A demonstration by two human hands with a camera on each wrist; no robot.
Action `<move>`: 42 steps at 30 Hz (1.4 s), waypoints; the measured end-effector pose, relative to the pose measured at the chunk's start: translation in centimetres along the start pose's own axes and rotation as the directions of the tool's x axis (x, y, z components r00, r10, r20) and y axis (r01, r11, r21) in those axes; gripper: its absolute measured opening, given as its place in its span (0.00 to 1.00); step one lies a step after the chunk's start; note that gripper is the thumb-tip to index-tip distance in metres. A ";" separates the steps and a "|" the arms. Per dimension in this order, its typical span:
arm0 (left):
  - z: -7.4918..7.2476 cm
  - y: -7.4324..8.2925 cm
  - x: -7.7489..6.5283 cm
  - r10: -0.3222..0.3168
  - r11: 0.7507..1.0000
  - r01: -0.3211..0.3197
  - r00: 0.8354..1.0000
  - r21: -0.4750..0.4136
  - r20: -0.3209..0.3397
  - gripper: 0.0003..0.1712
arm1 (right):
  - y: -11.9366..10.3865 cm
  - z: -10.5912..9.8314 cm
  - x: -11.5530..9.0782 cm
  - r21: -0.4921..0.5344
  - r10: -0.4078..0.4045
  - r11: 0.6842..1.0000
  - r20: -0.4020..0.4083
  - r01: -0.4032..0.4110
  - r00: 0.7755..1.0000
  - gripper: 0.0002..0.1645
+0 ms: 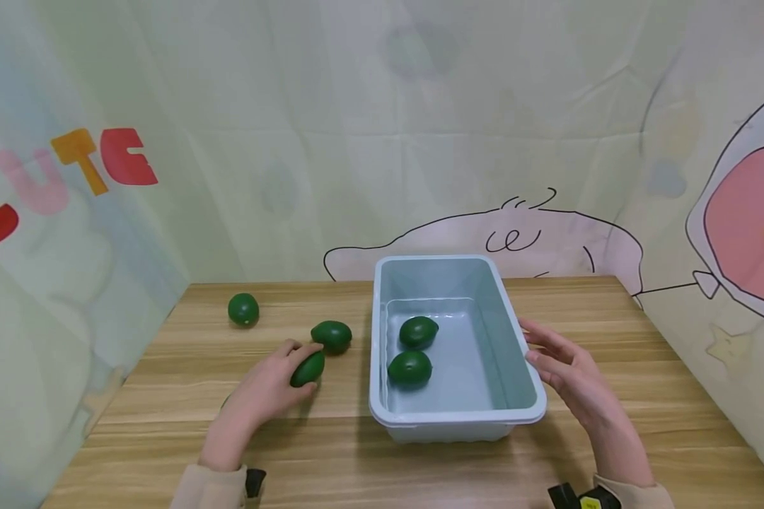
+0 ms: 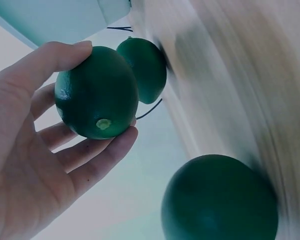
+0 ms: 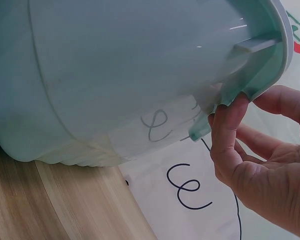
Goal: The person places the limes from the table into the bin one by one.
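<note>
My left hand (image 1: 279, 380) grips a dark green lime-like fruit (image 1: 308, 368) just above the wooden table (image 1: 229, 438), left of the pale blue plastic bin (image 1: 458, 418). In the left wrist view thumb and fingers curl around that fruit (image 2: 97, 92). A second fruit (image 1: 332, 336) lies just behind it, and a third (image 1: 243, 309) sits farther back left. Two more fruits (image 1: 418, 331) (image 1: 410, 368) lie inside the bin. My right hand (image 1: 563, 367) rests against the bin's right rim, its thumb (image 3: 228, 135) touching under the rim (image 3: 269, 55).
A printed cloth backdrop (image 1: 420, 141) hangs behind and on both sides of the table. The bin stands near the middle of the table, close to its front edge. Bare wood shows to the right of the bin.
</note>
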State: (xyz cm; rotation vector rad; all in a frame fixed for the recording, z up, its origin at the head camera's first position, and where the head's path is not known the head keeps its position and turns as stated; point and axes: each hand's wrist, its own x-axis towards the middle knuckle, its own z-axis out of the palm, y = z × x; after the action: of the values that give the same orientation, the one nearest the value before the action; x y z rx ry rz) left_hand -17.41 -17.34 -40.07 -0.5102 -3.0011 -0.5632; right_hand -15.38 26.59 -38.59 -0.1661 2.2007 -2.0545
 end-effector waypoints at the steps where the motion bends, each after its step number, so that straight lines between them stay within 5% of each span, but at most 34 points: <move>1: -0.1 0.0 0.0 0.002 1.000 -0.002 1.000 0.002 -0.001 0.33 | 0.0 0.0 0.0 0.001 0.000 1.000 0.000 0.000 1.000 0.34; 42: -2.8 2.9 0.8 0.123 0.991 -0.118 0.989 0.071 -0.082 0.35 | 0.2 -0.2 0.1 -0.047 0.008 0.999 -0.001 -0.008 1.000 0.34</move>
State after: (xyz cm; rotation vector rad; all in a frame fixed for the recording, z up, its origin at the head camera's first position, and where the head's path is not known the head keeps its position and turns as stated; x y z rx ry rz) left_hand -17.23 -15.59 -36.38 -0.6401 -2.8725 -0.4640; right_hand -15.47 26.78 -38.79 -0.1606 2.2478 -1.9994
